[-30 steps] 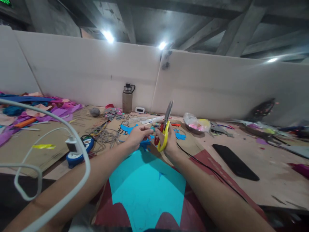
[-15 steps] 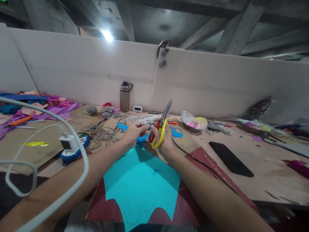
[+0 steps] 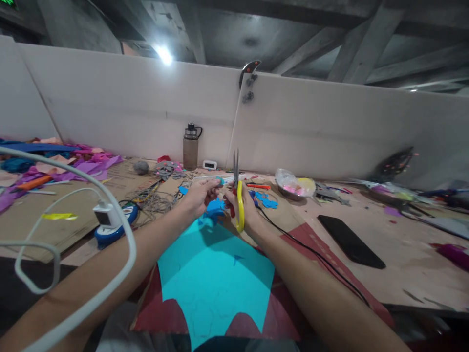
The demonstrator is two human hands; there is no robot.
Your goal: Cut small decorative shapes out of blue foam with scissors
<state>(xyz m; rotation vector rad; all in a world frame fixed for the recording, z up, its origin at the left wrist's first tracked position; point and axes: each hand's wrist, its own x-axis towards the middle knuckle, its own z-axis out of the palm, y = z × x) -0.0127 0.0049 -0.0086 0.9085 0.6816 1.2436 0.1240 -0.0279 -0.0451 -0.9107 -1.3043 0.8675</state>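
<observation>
My right hand (image 3: 242, 203) is closed round the yellow and red handles of a pair of scissors (image 3: 236, 171). Their blades point up and stand slightly apart. To the left, my left hand (image 3: 203, 195) pinches a small teal-blue piece (image 3: 220, 181) between thumb and fingertips, near the blades but apart from them. Its material is too small to make out. Below both hands lies a large turquoise sheet (image 3: 216, 274) with scalloped cut edges. Blue scraps (image 3: 214, 210) lie at its far end, partly hidden by my hands.
A smoky water bottle (image 3: 190, 149) stands by the white partition. A black phone (image 3: 351, 241) lies at right, and a bowl (image 3: 293, 190) holds bagged pink and yellow bits. White cable (image 3: 128, 239) loops across the left, near a charger (image 3: 104, 215). More blue cutouts (image 3: 267, 199) lie behind my right hand.
The scissors have turned more upright, and their blades have parted slightly. My left hand has drawn a little left, away from my right, still pinching the small piece.
</observation>
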